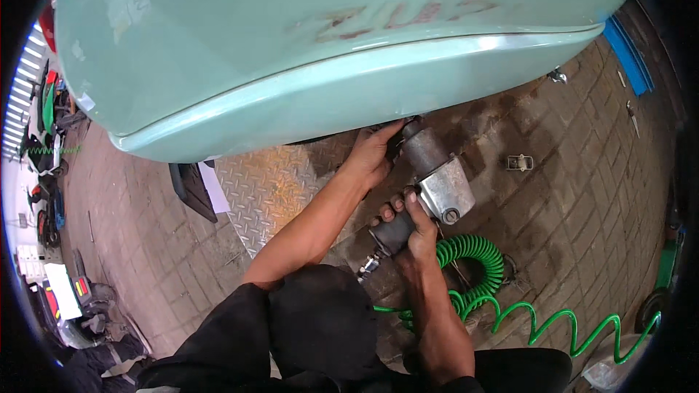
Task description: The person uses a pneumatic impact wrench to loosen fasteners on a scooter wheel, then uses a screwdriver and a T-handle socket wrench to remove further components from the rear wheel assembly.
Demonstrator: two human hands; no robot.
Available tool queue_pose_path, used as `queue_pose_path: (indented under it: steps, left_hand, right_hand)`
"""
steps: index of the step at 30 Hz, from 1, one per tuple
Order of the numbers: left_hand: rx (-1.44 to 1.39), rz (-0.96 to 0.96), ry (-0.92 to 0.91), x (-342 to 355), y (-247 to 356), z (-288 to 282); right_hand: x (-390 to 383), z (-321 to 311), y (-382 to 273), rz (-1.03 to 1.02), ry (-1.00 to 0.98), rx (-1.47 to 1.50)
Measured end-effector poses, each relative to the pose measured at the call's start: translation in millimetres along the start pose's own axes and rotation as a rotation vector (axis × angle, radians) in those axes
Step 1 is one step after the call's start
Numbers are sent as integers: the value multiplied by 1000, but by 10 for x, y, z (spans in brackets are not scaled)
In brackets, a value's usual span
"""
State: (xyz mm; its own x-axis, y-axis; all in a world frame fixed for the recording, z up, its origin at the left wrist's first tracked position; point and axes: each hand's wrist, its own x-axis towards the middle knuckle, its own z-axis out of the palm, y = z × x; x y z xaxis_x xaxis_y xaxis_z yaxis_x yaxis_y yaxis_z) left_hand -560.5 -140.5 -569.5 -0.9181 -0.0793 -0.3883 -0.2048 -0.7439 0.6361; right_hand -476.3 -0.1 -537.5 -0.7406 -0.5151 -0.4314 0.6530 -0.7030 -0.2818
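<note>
My right hand [413, 225] is wrapped round the dark grip of a pneumatic impact wrench [443, 182], which has a silver and grey body. A metal hose fitting [370, 266] sticks out from the base of the grip. The wrench's nose points up to the lower edge of a large mint-green body panel [291, 105]. Beside that nose, my left hand [373, 156] reaches to the panel's underside, with its fingers curled round something dark. The panel and the hand itself hide what it holds. The working end of the wrench is hidden too.
A green coiled air hose [484, 269] lies on the paved floor [575, 196] and runs right. Under the panel is a diamond-tread metal plate [266, 182]. A small metal part [520, 163] lies to the right, near a blue beam [630, 54]. Parked motorcycles [51, 138] stand far left.
</note>
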Motion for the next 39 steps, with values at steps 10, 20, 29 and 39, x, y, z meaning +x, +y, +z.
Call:
queue_pose_path:
  steps: [10, 20, 29, 39]
  left_hand:
    - [-60, -20, 35, -96, 66, 184]
    - [-63, 32, 21, 18, 10, 59]
    - [-42, 56, 45, -40, 34, 94]
    - [-75, 1, 65, -132, 98, 221]
  right_hand:
    - [10, -40, -13, -1, 37, -61]
    - [27, -18, 30, -71, 131, -118]
    - [37, -39, 58, -149, 182, -175]
    - [22, -99, 63, -127, 185, -204]
